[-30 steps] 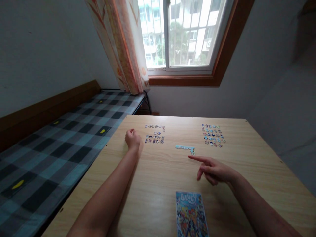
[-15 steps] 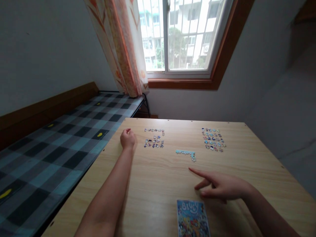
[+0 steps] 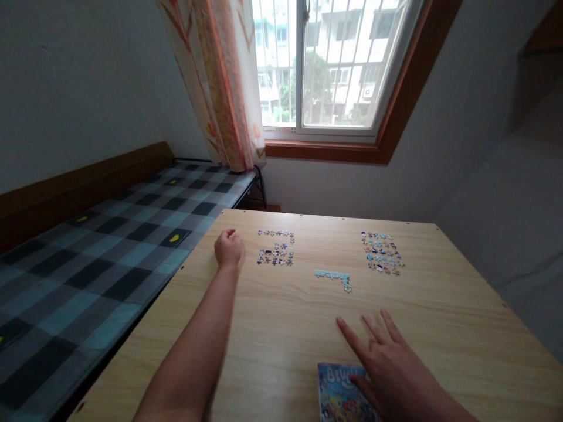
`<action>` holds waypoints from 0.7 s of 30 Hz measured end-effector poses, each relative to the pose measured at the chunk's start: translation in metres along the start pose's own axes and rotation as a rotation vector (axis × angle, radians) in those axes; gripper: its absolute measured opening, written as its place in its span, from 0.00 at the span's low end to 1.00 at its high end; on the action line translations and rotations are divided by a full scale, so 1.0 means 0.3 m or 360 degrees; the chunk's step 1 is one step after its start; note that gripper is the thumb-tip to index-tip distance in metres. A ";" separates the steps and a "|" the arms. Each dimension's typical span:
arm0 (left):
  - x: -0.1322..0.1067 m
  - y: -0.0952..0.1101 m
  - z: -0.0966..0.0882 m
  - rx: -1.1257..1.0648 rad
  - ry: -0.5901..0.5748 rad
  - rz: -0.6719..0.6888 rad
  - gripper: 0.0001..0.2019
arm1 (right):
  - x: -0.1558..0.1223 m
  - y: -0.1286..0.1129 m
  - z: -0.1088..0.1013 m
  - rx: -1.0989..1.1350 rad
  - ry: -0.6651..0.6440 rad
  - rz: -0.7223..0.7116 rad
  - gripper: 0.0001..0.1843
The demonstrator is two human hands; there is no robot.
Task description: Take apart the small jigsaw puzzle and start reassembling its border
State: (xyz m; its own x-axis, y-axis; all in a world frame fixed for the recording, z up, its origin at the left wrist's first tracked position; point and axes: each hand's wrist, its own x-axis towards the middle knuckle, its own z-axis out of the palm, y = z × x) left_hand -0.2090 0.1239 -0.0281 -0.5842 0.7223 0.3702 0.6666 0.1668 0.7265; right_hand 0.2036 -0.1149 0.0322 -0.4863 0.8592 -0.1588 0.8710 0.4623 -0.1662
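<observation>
At the table's left side my left hand (image 3: 228, 248) rests with its fingers curled closed; whatever lies inside them, if anything, is hidden. Just right of it are loose jigsaw pieces (image 3: 275, 258) in short rows. My right hand (image 3: 387, 357) is open, fingers spread, and holds nothing. Its thumb side covers the right part of a colourful picture card or box (image 3: 336, 398) lettered "Bluey". Beyond its fingertips lies a joined strip of light-blue jigsaw pieces (image 3: 333, 276), bent down at its right end. Whether the right hand touches the card or box cannot be made out.
More loose jigsaw pieces (image 3: 382, 254) lie in rows at the table's back right. The wooden table (image 3: 281, 328) has a bed with a checked cover (image 3: 132, 234) along its left side. A curtain (image 3: 224, 88) and a barred window are behind.
My right hand has turned from pointing left to palm down with spread fingers, and now overlaps the card or box. My left hand stays put. The view has shifted slightly.
</observation>
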 end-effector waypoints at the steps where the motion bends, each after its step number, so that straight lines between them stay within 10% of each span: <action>1: -0.002 0.005 -0.001 0.0002 0.0015 -0.0016 0.13 | 0.009 -0.023 0.003 -0.0034 -0.0025 0.0019 0.47; 21: -0.042 0.069 -0.031 -0.0029 -0.0114 0.0226 0.09 | 0.049 -0.060 0.089 -0.0094 0.0230 0.0113 0.41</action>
State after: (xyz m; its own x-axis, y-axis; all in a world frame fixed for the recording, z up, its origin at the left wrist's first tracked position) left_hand -0.1921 0.1121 -0.0122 -0.4497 0.7839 0.4281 0.7313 0.0479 0.6804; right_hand 0.1791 -0.1165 0.0070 -0.4120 0.9108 -0.0260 0.9075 0.4076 -0.1012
